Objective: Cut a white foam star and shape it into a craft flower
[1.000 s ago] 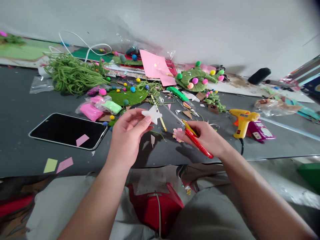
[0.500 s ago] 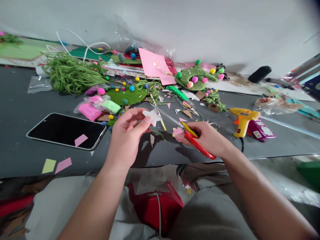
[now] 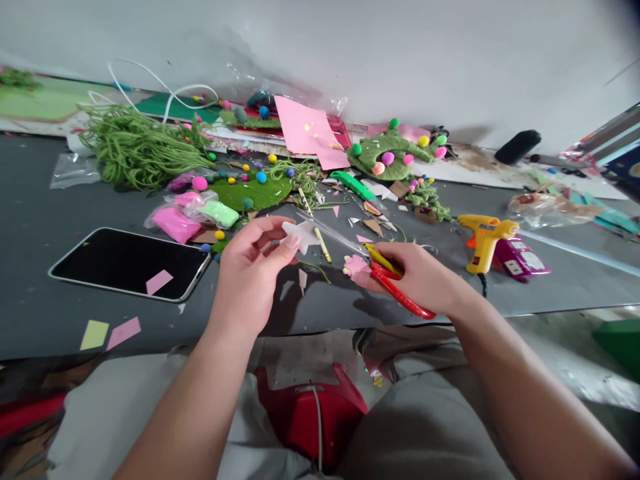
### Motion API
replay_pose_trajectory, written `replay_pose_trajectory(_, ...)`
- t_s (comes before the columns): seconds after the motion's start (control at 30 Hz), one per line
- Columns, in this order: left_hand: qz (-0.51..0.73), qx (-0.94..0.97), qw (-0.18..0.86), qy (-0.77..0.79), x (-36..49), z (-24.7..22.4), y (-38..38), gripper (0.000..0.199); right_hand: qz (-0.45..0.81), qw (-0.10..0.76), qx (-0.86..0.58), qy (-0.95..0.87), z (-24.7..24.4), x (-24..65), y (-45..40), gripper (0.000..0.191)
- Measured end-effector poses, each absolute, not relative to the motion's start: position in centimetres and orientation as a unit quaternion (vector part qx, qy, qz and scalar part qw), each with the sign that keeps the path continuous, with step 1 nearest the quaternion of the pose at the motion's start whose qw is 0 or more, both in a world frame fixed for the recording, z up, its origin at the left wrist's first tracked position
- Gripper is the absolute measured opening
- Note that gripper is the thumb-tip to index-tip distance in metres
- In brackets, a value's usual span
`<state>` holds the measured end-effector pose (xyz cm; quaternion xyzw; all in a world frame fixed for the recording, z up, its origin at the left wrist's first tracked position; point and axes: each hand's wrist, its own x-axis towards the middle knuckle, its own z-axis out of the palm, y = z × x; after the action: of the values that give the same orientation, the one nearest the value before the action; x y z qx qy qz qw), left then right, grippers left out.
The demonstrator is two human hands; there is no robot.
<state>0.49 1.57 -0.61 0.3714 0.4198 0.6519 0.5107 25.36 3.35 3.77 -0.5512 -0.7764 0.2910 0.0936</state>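
Note:
Between the thumb and fingers of my left hand [image 3: 255, 267] is a white star [image 3: 303, 238], pinched by one side. My right hand [image 3: 415, 273] is wrapped round scissors [image 3: 400, 290] with red and yellow handles, whose blades point left toward the star. The blade tips lie close to the star's upper edge; whether they touch I cannot tell. A small pink flower-like piece [image 3: 357, 265] sits under the scissors at my right fingertips. A pencil [image 3: 323, 245] and a thin pale scrap [image 3: 303, 281] lie on the table beneath the hands.
A phone [image 3: 130, 263] lies at left with paper scraps. Behind are green yarn [image 3: 145, 150], bagged pink clay [image 3: 175, 223], a green cutter [image 3: 353, 185] and a pompom-covered green wreath [image 3: 385, 157]. At right stand a yellow glue gun [image 3: 484, 240] and a purple power strip [image 3: 523, 259].
Both hands keep nearly the same pose. The star has shifted slightly left and down with my left hand, and the whole view has moved a little.

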Motion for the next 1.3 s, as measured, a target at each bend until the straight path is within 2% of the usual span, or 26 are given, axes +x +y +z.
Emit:
replay_pose_trajectory(0.5, 0.654, 0.369, 0.511, 0.418, 0.5, -0.6, 1.6, 0.024, 0.328, 0.116, -0.563, -0.75, 3.6, 25.1, 3.3, 0.055)
replay_pose_trajectory(0.73, 0.653, 0.36, 0.517, 0.421, 0.6, -0.2, 1.5, 0.024, 0.297, 0.141, -0.583, -0.743, 3.4, 25.0, 3.5, 0.059)
replay_pose_trajectory(0.9, 0.643, 0.361, 0.523, 0.428, 0.6, -0.1, 1.5, 0.024, 0.315, 0.171, -0.589, -0.725, 3.1, 25.3, 3.9, 0.061)
replay_pose_trajectory(1.07, 0.645, 0.36, 0.52, 0.428, 0.7, -0.1, 1.4, 0.023, 0.344, 0.166, -0.575, -0.724, 3.0, 25.6, 3.9, 0.058)
replay_pose_trajectory(1.3, 0.623, 0.391, 0.516, 0.439, 1.4, 0.1, 1.0, 0.032, 0.484, 0.279, -0.551, -0.62, 2.7, 23.6, 3.6, 0.049)
